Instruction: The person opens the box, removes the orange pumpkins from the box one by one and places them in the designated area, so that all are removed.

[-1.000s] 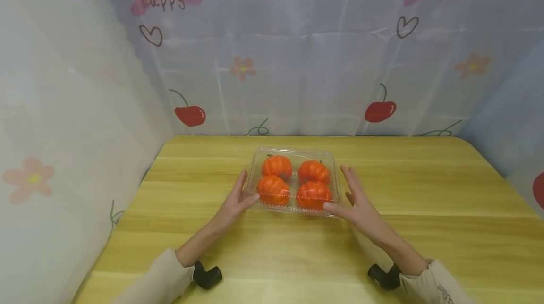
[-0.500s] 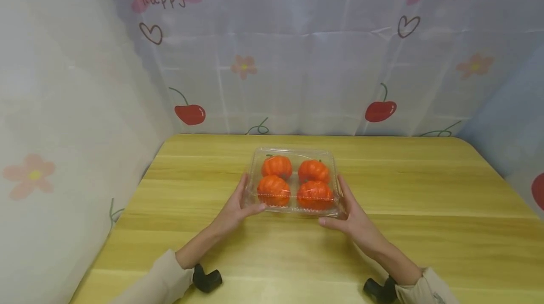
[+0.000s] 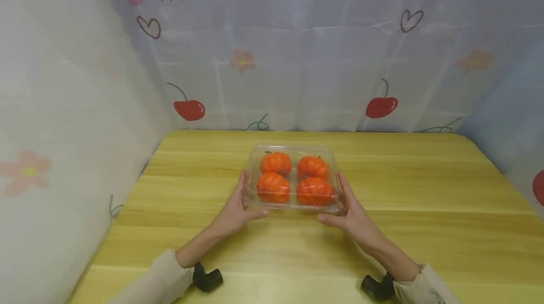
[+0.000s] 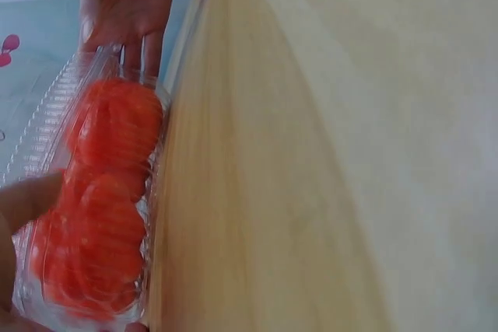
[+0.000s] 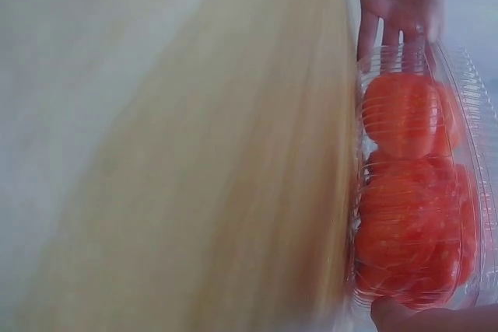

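A pale curtain printed with red cherries, pink flowers and the word "happy" [image 3: 272, 58] hangs behind and to both sides of a rectangular light-wood table with yellowish grain [image 3: 425, 209]. A clear, ribbed plastic clamshell box with its lid closed [image 3: 292, 179] sits near the middle of the table, somewhat toward the curtain's back panel. Whether the box rests on the table or is raised just off it cannot be told. Four orange, ribbed, pumpkin-shaped pieces [image 3: 294, 178] fill the box in two rows of two.

The left hand [image 3: 235, 212] grips the left end of the box, its thumb lying along the near left corner and its fingers set against the side wall. The right hand [image 3: 350, 214] grips the right end of the box in the mirror pose, thumb at the near right corner. Each hand is thus clamped on the box. Beige sleeves [image 3: 161, 280] cover both forearms on the near side of the box. A small black device [image 3: 207, 278] sits at each wrist. The wrist views are blurred; they show the box edge-on beside the table.
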Motion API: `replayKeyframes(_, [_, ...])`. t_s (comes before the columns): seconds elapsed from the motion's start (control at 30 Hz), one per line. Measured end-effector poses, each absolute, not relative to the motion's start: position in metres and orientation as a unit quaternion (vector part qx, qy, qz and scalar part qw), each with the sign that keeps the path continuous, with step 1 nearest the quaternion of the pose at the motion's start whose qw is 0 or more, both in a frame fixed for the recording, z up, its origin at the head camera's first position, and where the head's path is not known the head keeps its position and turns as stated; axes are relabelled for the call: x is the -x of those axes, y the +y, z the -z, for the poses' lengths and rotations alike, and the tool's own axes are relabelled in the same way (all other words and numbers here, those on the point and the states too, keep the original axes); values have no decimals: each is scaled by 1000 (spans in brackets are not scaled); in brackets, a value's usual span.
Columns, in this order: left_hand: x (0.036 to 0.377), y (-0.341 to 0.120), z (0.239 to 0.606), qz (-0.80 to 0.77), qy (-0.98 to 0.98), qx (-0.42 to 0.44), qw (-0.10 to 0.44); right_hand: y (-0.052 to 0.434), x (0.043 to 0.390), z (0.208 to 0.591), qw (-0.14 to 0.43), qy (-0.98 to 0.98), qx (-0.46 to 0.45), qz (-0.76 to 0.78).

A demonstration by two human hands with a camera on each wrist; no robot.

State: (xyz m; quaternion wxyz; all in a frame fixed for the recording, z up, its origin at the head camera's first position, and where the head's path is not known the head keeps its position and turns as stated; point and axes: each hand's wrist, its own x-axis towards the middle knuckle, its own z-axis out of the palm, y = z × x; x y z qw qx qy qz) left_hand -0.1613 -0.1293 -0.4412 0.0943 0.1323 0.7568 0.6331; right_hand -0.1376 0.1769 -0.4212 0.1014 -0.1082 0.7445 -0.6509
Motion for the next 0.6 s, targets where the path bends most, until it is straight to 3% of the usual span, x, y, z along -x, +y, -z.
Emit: replayKeyframes(0.6, [160, -129, 443, -631, 761, -121, 94, 174, 137, 422, 84, 751, 97, 648])
